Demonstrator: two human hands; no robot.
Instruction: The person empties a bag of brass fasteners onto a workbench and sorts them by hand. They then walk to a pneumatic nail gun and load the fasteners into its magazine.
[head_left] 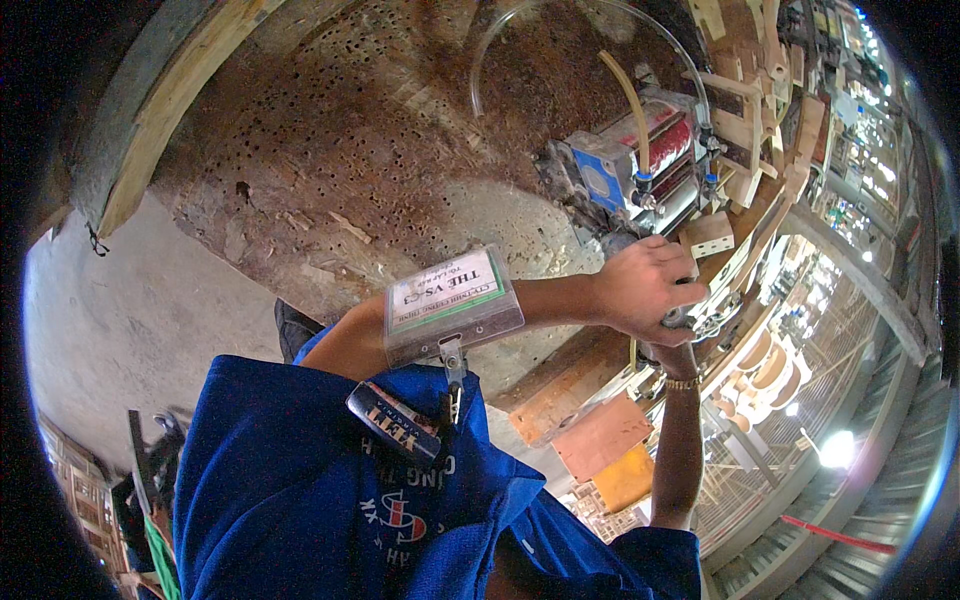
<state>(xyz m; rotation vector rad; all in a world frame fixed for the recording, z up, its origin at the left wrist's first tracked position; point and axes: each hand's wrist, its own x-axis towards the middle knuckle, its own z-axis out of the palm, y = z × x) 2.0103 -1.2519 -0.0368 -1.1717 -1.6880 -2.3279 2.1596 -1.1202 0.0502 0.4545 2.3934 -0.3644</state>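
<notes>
My left hand point(652, 288) reaches in from the left, its fingers curled round a grey metal piece point(678, 318) with a rounded end. What kind of thing this is, I cannot make out. My right hand point(672, 355) comes up from below and meets the left one at the same spot. Its fingers are mostly hidden behind the left hand. Just beyond both hands sits a pneumatic cylinder point(668, 140) with a blue end plate point(600, 180) and hose fittings. A small pale wooden block point(708, 235) with drilled holes lies beside the left hand.
A brown board point(350, 130) full of small holes spreads across the upper left. A clear hose point(480, 60) and a yellowish hose point(625, 85) loop near the cylinder. Wooden parts point(745, 120) are piled at upper right. A badge holder point(455, 300) hangs across my left forearm.
</notes>
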